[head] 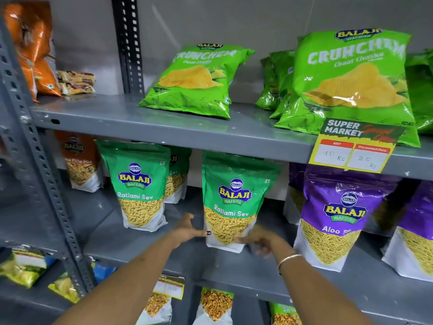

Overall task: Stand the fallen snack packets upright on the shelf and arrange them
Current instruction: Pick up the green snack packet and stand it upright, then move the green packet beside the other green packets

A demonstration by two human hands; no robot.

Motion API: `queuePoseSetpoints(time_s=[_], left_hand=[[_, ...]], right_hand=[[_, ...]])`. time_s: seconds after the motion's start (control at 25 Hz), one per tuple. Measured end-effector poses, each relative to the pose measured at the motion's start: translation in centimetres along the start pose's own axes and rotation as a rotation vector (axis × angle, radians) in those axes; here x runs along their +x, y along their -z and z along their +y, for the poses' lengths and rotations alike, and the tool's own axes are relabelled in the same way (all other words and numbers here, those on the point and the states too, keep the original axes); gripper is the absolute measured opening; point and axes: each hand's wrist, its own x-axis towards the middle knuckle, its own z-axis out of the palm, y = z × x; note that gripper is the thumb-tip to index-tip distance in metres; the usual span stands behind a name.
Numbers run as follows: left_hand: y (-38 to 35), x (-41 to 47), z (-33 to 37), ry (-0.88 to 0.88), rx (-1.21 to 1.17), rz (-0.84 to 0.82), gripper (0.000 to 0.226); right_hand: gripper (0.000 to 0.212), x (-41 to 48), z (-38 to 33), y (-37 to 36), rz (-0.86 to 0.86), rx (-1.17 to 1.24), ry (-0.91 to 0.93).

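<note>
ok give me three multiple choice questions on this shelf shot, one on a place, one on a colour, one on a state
1. Where do the two hands work?
A. top shelf
B. middle shelf, at the base of the green Ratlami Sev pouch
C. bottom shelf

2. What colour is the Aloo Sev pouch to the right of that pouch?
A. purple
B. orange
C. blue

3. How does the green Ratlami Sev pouch between the hands stand?
A. flat on its face
B. upside down
C. upright on its white base

Answers:
1 B: the left hand and the right hand flank the bottom of the green Ratlami Sev pouch on the grey metal middle shelf.
2 A: the Aloo Sev pouch has a purple top.
3 C: its label reads right way up and its white base sits on the shelf.
</note>
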Motion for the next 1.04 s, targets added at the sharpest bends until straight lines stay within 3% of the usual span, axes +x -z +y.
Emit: queuePoseSetpoints(time_s=[0.08,0.2,0.28,0.32,0.4,0.48,0.56,0.64,0.8,1.04], left_hand=[[3.4,-0.3,-2.4,0.079,0.051,0.04,0.083],[9.8,-0.1,-5.7,0.157,0.023,0.263,0.088],[14.0,0.4,-7.4,0.206,0.077,0.405,0.092],[15.8,0.8,-8.1,0.208,0.117,0.426,0.094],[18.3,2.1,-9.1,0.123,0.072,0.33,0.1],[19.2,3.5,-9.9,0.034,-0.085,0.21,0.092],[18.8,4.3,-9.9,-0.03,-0.155,0.143,0.067],[18.2,4.7,-10.2,-0.055,-0.21,0.109,0.061],[18.3,3.9,-10.5,-0.099,-0.118,0.12,0.066],[18.7,-0.3,-12.0,-0.151,-0.091,0.057,0.074]], right_hand=[[0.015,-0.6,-0.5,0.1,-0.048,-0.009,-0.144],[0.021,-1.4,-5.8,-3.4,-0.387,-0.332,-0.271],[0.026,-1.5,-9.7,-8.0,-0.547,-0.512,-0.273],[0.025,-1.2,-11.3,-10.6,-0.54,-0.542,-0.226],[0.044,-0.3,-13.2,-15.4,-0.409,-0.524,-0.074],[0.073,1.3,-14.0,-19.1,-0.199,-0.284,0.082],[0.076,2.8,-14.4,-21.3,-0.048,0.138,0.177],[0.068,3.7,-14.6,-22.6,0.016,0.347,0.21],[0.067,3.1,-14.0,-23.6,0.176,0.268,0.171],[0.07,-0.7,-12.0,-24.5,0.243,0.078,0.227]])
